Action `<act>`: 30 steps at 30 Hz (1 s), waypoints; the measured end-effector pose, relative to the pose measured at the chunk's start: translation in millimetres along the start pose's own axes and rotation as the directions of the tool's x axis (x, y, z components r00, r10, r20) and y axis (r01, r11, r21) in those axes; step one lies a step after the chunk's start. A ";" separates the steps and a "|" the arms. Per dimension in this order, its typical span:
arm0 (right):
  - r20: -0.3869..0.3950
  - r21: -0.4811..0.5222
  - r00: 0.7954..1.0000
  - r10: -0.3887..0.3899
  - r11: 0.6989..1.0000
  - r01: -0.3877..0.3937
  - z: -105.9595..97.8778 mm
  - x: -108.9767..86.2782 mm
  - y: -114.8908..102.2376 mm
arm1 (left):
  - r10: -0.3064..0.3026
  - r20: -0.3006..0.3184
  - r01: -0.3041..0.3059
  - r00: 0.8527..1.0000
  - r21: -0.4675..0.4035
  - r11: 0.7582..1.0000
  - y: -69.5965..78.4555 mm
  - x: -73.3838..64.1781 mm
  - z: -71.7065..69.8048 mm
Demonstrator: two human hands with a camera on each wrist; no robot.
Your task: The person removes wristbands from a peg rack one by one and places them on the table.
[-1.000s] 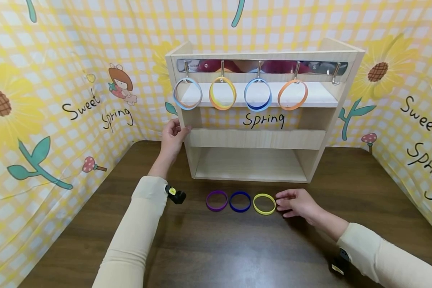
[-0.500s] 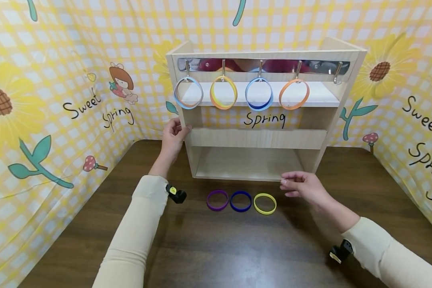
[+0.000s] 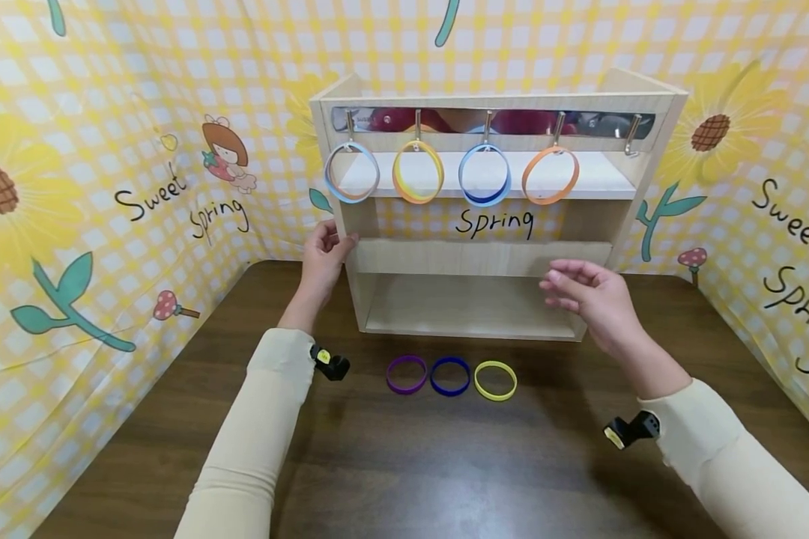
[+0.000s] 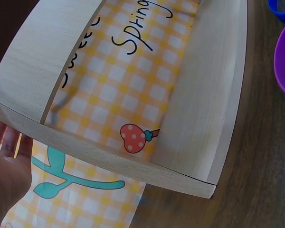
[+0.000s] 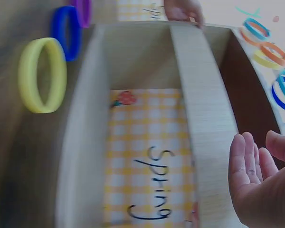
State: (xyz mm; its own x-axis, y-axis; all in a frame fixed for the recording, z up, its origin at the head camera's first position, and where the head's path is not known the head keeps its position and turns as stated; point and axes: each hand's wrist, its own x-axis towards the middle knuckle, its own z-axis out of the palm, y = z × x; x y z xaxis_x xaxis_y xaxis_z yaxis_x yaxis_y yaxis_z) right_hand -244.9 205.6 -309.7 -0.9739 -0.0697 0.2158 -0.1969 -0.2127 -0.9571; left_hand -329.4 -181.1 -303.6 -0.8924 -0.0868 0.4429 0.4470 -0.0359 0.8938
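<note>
Near end: 2 sleeves [image 3: 243, 442], 1 black cam [image 3: 632, 430] on each cuff. Bench [image 3: 458, 464] next, 3 bands flat in a row, just beside each other, left to right: purple band [image 3: 407, 391], blue band [image 3: 450, 394], yellow band [image 3: 495, 397]. Left wrist view only catches purple and blue, both cropped. Right hand [image 3: 596, 299] is beyond the row, in front of the lower right of the rack [image 3: 482, 258]; fingers loosely bent. Right wrist view shows the thumb parted from them; in head view thumb and fingers overlap. Yellow is the closest bench band to those fingers, near-left of them and apart. Left hand [image 3: 323, 258] grips the rack's left panel: thumb at front edge, fingers around the outer side, which left wrist view confirms. Purple is its closest bench band, well apart, to the right and nearer the person. Rack stands upright at the back. Rail [image 3: 455, 121] up top has 5 hooks [image 3: 633, 135]; bands on the left 4. From left: light blue/orange pair [image 3: 353, 199], orange/yellow pair [image 3: 418, 200], light/dark blue pair [image 3: 485, 201], orange band [image 3: 544, 201]; can't tell if that last one is doubled. Right wrist view separates the first 3 pairs more clearly. Behind it all: yellow checked cloth [image 3: 141, 45].
</note>
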 end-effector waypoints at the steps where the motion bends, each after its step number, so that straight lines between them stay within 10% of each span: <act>1: -0.008 0.020 1.000 -0.013 1.000 0.013 1.4 2.2 -3.9 | 0.003 -0.001 -0.003 1.000 -0.001 1.000 0.0 0.2 -0.5; 14: -0.162 0.190 0.982 -0.094 0.974 0.124 11.7 27.4 -41.9 | 0.008 -0.001 -0.008 1.000 0.021 1.000 0.8 -0.2 -0.8; 30: -0.172 0.147 0.982 -0.074 0.984 0.100 19.3 42.2 -62.1 | -0.003 0.003 0.003 1.000 -0.002 1.000 -0.4 0.6 -2.0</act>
State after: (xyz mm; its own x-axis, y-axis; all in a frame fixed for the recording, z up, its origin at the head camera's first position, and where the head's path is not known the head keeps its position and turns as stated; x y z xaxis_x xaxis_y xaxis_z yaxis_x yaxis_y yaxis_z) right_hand -271.6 197.0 -237.4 -0.9615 0.1147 0.2499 -0.2746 -0.3595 -0.8918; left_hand -330.0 -183.2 -303.8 -0.8937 -0.0842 0.4407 0.4448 -0.0384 0.8948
